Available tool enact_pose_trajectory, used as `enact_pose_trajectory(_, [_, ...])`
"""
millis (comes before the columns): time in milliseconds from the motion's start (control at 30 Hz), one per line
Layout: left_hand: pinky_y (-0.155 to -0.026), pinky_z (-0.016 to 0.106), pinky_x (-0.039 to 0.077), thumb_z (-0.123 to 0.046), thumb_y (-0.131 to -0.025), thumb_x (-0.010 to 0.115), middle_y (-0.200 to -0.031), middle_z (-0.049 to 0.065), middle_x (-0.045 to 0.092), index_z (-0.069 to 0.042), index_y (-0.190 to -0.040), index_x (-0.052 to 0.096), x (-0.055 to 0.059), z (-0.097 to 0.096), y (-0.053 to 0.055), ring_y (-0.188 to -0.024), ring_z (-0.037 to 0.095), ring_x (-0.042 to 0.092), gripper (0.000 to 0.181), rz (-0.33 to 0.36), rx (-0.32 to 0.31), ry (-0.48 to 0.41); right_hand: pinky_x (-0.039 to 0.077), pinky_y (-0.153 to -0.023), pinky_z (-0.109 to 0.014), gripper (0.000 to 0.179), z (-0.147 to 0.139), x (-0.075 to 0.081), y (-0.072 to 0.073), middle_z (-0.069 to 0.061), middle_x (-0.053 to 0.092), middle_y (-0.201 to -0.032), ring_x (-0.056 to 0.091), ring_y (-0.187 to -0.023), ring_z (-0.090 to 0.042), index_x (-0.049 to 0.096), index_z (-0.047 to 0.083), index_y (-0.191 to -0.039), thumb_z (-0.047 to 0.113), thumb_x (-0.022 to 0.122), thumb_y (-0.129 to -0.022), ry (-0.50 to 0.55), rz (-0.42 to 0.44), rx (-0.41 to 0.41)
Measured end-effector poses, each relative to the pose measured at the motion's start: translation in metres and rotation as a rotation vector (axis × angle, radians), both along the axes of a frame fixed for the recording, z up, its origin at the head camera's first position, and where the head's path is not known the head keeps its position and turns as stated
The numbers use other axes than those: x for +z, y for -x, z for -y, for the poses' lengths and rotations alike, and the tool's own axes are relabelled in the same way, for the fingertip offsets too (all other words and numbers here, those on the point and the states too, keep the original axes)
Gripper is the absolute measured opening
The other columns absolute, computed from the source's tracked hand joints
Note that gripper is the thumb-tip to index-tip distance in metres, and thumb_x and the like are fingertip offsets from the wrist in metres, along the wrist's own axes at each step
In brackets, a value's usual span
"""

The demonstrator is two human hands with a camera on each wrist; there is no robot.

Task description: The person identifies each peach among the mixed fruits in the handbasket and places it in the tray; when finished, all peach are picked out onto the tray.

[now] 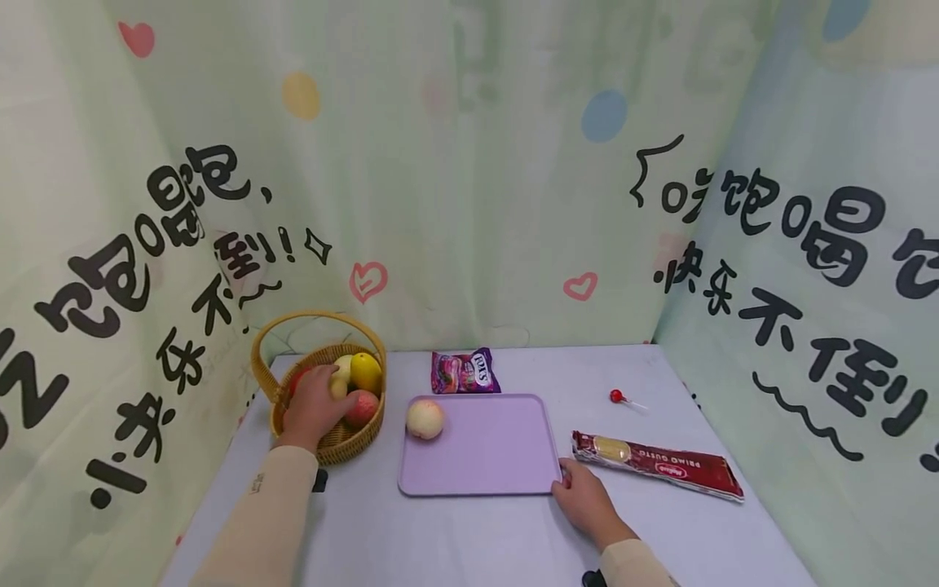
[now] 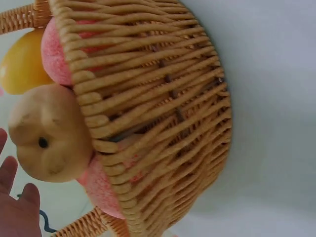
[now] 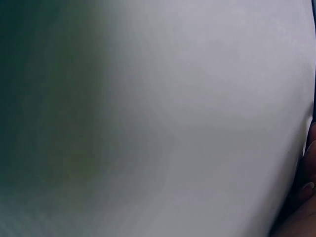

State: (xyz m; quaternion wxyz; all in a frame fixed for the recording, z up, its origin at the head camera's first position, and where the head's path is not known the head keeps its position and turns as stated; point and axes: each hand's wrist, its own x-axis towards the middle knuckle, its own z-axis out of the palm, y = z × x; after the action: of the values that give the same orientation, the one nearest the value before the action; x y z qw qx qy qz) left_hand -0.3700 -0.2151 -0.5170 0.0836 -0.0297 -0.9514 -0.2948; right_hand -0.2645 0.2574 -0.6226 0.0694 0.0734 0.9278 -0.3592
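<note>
My left hand (image 1: 315,408) reaches over a wicker basket (image 1: 350,447) of fruit on the left. In the left wrist view, its relaxed fingers (image 2: 7,174) are beside a tan-yellow fruit (image 2: 49,133) with a dark dimple. The basket also holds a yellow, lemon-like fruit (image 1: 366,372) and a pinkish-red fruit (image 1: 362,409). A lilac tray (image 1: 484,448) lies in the middle of the table, with a pale peach (image 1: 425,419) in its upper left corner. At the tray's lower right corner, my right hand (image 1: 584,499) grips the rim. The right wrist view is mostly blurred.
Behind the tray lies a purple snack bag (image 1: 464,372). On the right are a red lollipop (image 1: 617,396) and a long red pasta packet (image 1: 660,465). A printed curtain (image 1: 469,204) encloses the table's back and sides. The basket's tall handle (image 1: 317,314) arches above its fruit.
</note>
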Motion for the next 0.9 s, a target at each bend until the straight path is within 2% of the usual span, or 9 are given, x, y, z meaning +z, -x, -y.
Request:
enact_pose_trajectory(200, [-0.106,0.058,0.043,-0.032,-0.083,0.079,-0.137,0.024,0.056,0.005,-0.141,0.052,-0.012,0.012,0.003,-0.12,0.04,0.049,0.074,-0.079,0.019,0.008,0.042,-0.068,-0.035,0.058,0.002,-0.002,0.0,-0.005,0.053,-0.082,0.049,-0.075,-0.018,0.052,-0.008,-0.143,0.017,0.065,-0.093,0.005,-0.017,0.004])
enact_pose_trajectory(400, [-0.109,0.061,0.041,-0.026,-0.085,0.075,-0.139,0.029,0.053,0.009,-0.139,0.052,-0.02,0.021,0.003,-0.127,0.045,0.048,0.068,-0.11,0.02,0.022,0.042,-0.068,-0.034,0.057,0.002,0.0,-0.001,-0.004,0.053,-0.082,0.048,-0.074,-0.018,0.052,-0.009,-0.142,0.016,0.066,-0.092,-0.005,-0.027,-0.003])
enact_pose_trajectory(567, [-0.109,0.06,0.042,-0.021,-0.085,0.077,-0.132,0.03,0.057,0.01,-0.134,0.055,-0.021,0.021,0.001,-0.124,0.045,0.05,0.061,-0.148,0.014,0.008,0.042,-0.068,-0.034,0.057,0.001,0.0,-0.002,-0.005,0.052,-0.082,0.048,-0.074,-0.018,0.053,-0.009,-0.142,0.016,0.066,-0.093,0.003,-0.026,-0.005])
enact_pose_trajectory(767, [-0.11,0.06,0.04,-0.018,-0.086,0.077,-0.134,0.03,0.054,0.01,-0.134,0.054,-0.023,0.015,0.001,-0.127,0.044,0.048,0.061,-0.143,0.018,-0.026,0.043,-0.072,-0.037,0.057,-0.002,-0.001,-0.002,-0.005,0.052,-0.082,0.049,-0.077,-0.019,0.053,-0.008,-0.142,0.017,0.066,-0.093,-0.017,-0.026,-0.014])
enact_pose_trajectory(900, [-0.11,0.058,0.041,-0.02,-0.086,0.08,-0.136,0.028,0.05,0.007,-0.133,0.054,-0.025,0.014,-0.001,-0.127,0.042,0.047,0.06,-0.118,0.059,-0.066,0.043,-0.072,-0.037,0.056,-0.001,-0.002,-0.002,-0.005,0.052,-0.082,0.05,-0.078,-0.019,0.054,-0.008,-0.141,0.017,0.066,-0.093,-0.017,-0.032,-0.013])
